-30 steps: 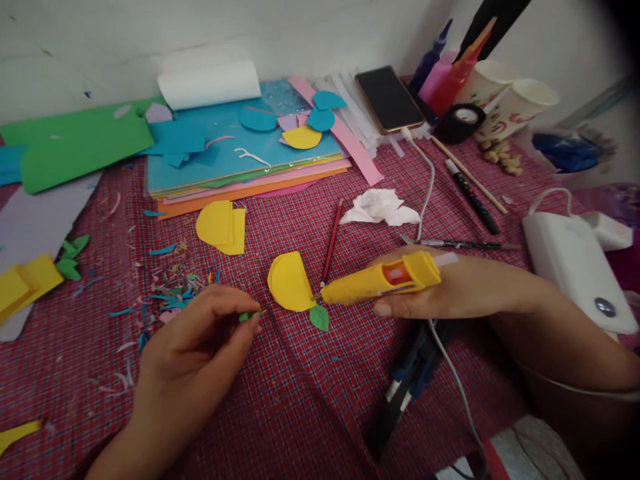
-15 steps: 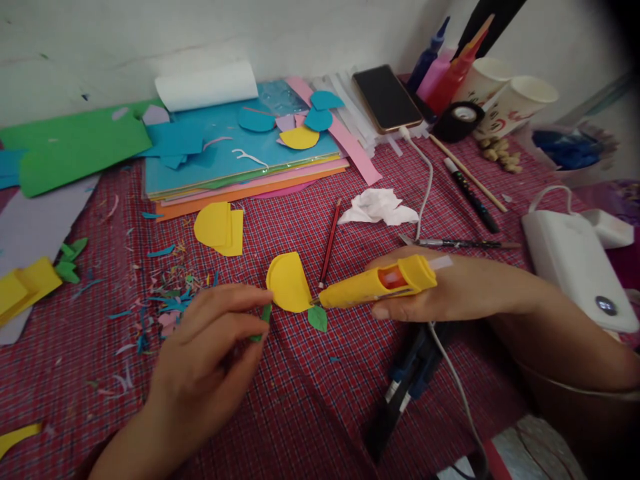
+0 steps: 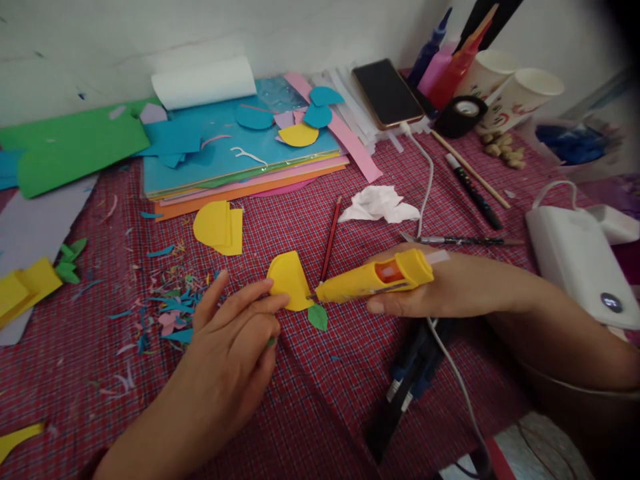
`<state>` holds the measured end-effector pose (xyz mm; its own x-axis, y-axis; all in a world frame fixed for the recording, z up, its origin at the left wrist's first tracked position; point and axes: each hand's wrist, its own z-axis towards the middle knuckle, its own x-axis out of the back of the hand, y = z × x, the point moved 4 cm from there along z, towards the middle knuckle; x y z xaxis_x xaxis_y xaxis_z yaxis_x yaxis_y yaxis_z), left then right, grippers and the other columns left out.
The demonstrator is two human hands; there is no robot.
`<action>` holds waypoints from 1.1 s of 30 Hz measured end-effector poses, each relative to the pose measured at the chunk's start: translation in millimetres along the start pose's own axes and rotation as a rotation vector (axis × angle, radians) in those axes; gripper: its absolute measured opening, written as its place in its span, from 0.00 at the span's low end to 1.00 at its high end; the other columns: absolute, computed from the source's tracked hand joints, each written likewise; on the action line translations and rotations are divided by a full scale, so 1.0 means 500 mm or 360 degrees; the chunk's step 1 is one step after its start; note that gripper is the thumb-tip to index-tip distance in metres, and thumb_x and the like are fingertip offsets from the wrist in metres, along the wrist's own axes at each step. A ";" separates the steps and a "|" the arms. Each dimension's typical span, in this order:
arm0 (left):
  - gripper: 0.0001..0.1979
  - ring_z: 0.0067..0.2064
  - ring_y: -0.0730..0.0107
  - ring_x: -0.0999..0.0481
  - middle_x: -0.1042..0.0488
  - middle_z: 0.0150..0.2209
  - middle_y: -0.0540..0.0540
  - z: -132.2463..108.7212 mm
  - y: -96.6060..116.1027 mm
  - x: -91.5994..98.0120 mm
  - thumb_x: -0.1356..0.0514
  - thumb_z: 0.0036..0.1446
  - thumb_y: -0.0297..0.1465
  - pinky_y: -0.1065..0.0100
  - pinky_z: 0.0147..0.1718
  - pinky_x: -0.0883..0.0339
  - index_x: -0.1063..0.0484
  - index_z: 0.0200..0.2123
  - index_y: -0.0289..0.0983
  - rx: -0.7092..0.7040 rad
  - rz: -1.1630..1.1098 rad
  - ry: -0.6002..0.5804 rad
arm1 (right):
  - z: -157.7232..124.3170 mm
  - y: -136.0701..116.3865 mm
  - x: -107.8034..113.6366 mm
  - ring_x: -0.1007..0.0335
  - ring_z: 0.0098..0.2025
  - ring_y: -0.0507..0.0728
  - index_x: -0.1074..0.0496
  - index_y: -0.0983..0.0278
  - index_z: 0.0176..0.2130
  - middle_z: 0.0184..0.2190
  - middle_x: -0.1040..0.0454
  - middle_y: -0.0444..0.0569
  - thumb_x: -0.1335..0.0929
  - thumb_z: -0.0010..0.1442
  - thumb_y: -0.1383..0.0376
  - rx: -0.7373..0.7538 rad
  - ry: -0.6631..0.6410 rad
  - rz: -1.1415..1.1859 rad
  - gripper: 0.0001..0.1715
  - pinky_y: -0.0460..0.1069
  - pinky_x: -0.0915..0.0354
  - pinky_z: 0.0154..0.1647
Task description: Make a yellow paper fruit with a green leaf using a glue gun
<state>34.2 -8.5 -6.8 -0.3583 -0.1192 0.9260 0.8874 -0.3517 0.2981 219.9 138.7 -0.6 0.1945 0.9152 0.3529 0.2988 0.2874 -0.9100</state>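
My right hand grips a yellow glue gun, its tip touching the lower edge of a yellow half-round foam piece on the red checked cloth. A small green leaf lies just below the tip. My left hand rests on the cloth beside the foam piece. Its fingertips touch the piece's left edge, and a small green leaf bit is pinched under the fingers, mostly hidden.
A stack of coloured foam sheets and green sheets lie at the back. A red pencil, crumpled tissue, phone, pens, black tape roll, paper cups, and a white device lie around. Paper scraps litter the left.
My left hand has moved right and down onto the cloth, bringing the green bit up to the yellow piece. The glue gun has barely shifted.
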 end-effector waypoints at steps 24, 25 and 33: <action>0.09 0.58 0.56 0.30 0.21 0.47 0.43 -0.006 -0.010 -0.007 0.46 0.56 0.20 0.41 0.64 0.53 0.36 0.35 0.41 0.0025 -0.0041 -0.0041 | -0.002 0.000 0.017 0.29 0.39 0.49 0.28 0.67 0.42 0.39 0.23 0.45 0.33 0.62 0.63 0.0015 -0.0132 0.0247 0.10 0.42 0.33 0.40; 0.09 0.58 0.56 0.30 0.22 0.47 0.43 -0.006 -0.010 -0.007 0.46 0.56 0.20 0.40 0.64 0.53 0.36 0.35 0.41 0.0036 -0.0045 -0.0056 | -0.003 0.003 0.022 0.30 0.37 0.49 0.28 0.67 0.40 0.37 0.24 0.45 0.33 0.62 0.62 -0.0010 -0.0098 0.0292 0.10 0.42 0.33 0.38; 0.11 0.57 0.56 0.31 0.26 0.50 0.47 -0.021 -0.003 0.037 0.40 0.53 0.20 0.43 0.61 0.42 0.30 0.34 0.43 0.0058 -0.0131 0.0239 | 0.004 0.015 0.032 0.38 0.27 0.47 0.33 0.66 0.31 0.26 0.35 0.40 0.32 0.61 0.58 -0.0008 0.0067 0.0382 0.13 0.40 0.36 0.25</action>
<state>23.0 -19.7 7.2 -0.4673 -0.2296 0.8538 0.8621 -0.3323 0.3825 223.7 156.0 -2.3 0.2993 0.9445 0.1355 0.2439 0.0615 -0.9679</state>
